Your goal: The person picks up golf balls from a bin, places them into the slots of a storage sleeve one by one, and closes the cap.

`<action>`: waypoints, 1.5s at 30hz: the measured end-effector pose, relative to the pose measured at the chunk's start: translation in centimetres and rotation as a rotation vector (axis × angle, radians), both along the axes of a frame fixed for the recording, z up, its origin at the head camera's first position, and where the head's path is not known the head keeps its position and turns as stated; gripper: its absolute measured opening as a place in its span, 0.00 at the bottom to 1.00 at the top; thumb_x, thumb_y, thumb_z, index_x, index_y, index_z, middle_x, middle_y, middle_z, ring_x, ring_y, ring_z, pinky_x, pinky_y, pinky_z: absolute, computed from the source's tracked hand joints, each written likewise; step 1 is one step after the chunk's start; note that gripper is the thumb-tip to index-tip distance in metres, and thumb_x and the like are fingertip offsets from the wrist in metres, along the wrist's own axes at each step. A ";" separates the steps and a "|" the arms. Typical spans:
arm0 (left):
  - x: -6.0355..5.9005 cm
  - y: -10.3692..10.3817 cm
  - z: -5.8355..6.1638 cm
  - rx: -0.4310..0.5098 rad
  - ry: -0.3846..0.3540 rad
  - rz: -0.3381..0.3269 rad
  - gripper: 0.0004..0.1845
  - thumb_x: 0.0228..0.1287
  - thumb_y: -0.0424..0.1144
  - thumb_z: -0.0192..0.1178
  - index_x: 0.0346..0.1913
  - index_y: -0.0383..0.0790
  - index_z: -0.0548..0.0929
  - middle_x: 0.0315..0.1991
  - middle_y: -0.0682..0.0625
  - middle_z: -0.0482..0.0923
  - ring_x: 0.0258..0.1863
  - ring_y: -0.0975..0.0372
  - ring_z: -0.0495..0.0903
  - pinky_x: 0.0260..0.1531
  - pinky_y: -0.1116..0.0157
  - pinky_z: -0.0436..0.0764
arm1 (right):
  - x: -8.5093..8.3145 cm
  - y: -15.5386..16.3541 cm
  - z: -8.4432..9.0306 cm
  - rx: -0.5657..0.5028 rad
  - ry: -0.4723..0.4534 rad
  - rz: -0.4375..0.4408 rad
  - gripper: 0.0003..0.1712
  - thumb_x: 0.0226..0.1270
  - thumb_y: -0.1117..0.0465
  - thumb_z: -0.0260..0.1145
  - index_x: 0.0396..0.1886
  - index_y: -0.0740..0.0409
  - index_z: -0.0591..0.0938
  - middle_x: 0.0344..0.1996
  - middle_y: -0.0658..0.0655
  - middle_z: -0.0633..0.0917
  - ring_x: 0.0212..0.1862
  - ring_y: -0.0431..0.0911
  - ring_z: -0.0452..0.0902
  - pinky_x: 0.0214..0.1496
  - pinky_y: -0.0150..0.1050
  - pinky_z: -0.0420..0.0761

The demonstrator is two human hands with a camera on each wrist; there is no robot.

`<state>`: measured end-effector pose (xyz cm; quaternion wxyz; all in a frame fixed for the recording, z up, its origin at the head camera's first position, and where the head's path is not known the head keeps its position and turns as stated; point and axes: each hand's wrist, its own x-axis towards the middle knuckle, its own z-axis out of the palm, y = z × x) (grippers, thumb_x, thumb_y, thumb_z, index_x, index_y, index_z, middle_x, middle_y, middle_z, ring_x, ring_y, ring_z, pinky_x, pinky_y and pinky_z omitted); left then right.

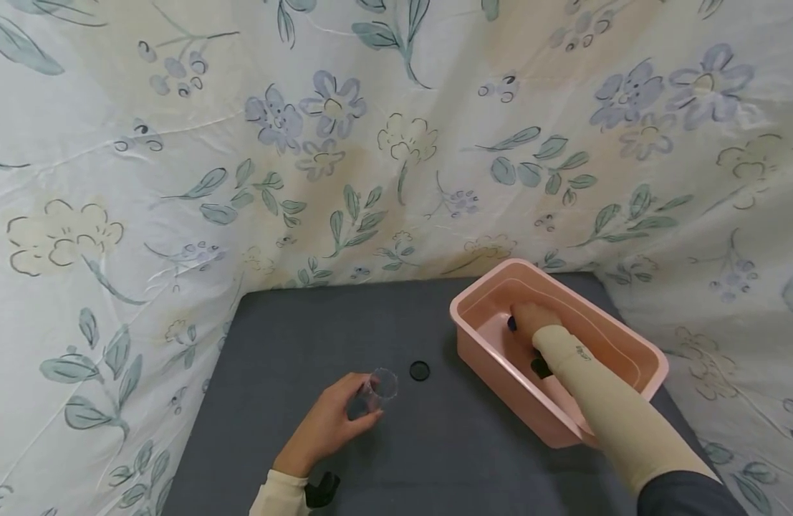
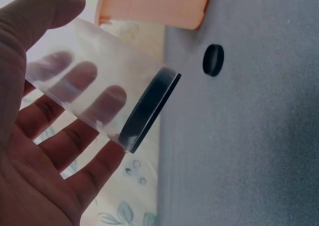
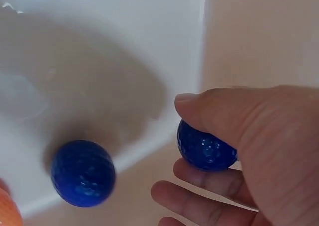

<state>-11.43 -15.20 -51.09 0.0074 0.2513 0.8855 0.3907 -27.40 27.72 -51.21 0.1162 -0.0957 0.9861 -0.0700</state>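
Left hand [image 1: 332, 430] grips clear tube [image 1: 377, 393], near-centre of grey table [image 1: 293, 344]; black cap [image 1: 420, 370] lies just beside it, off. Right hand [image 1: 531, 319], inside pink bin [image 1: 654, 358] at right, pinches one glossy dimpled blue ball [image 3: 205, 147]. Second blue ball [image 3: 82, 172] loose in the bin. Tube appears empty: loading judged barely begun.

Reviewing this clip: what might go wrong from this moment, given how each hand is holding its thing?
1. The right hand pinches a dimpled blue ball with thumb and fingertips only; it may slip back into the pink plastic tub beside the second blue ball.
2. The left hand holds the clear plastic tube tilted, so a ball dropped in might roll out.
3. The loose black round cap nearby may get knocked.
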 end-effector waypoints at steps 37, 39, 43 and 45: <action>-0.3 0.3 0.4 0.022 -0.063 0.019 0.27 0.67 0.61 0.66 0.65 0.60 0.77 0.58 0.52 0.82 0.51 0.69 0.81 0.56 0.52 0.83 | 4.4 -3.7 8.0 -0.134 0.164 0.051 0.28 0.67 0.49 0.75 0.59 0.60 0.80 0.56 0.62 0.84 0.49 0.55 0.86 0.51 0.55 0.87; -0.4 0.4 0.4 0.020 -0.056 0.014 0.27 0.67 0.61 0.66 0.65 0.59 0.77 0.58 0.51 0.82 0.51 0.69 0.81 0.56 0.53 0.83 | 4.8 -4.2 8.5 -0.143 0.183 0.069 0.28 0.67 0.49 0.75 0.59 0.60 0.80 0.59 0.62 0.82 0.51 0.55 0.86 0.52 0.55 0.87; -0.4 0.5 0.4 0.022 -0.040 0.007 0.26 0.68 0.60 0.66 0.64 0.59 0.77 0.58 0.54 0.82 0.50 0.68 0.82 0.56 0.54 0.83 | 5.6 -5.2 9.3 -0.161 0.212 0.093 0.27 0.65 0.49 0.77 0.56 0.60 0.82 0.55 0.61 0.84 0.50 0.52 0.85 0.51 0.52 0.88; -0.4 0.6 0.4 0.026 -0.033 0.004 0.25 0.68 0.59 0.66 0.64 0.59 0.77 0.57 0.57 0.81 0.49 0.68 0.82 0.56 0.54 0.83 | 5.9 -5.6 9.6 -0.175 0.231 0.112 0.26 0.63 0.50 0.78 0.54 0.60 0.83 0.51 0.61 0.86 0.48 0.52 0.86 0.50 0.52 0.89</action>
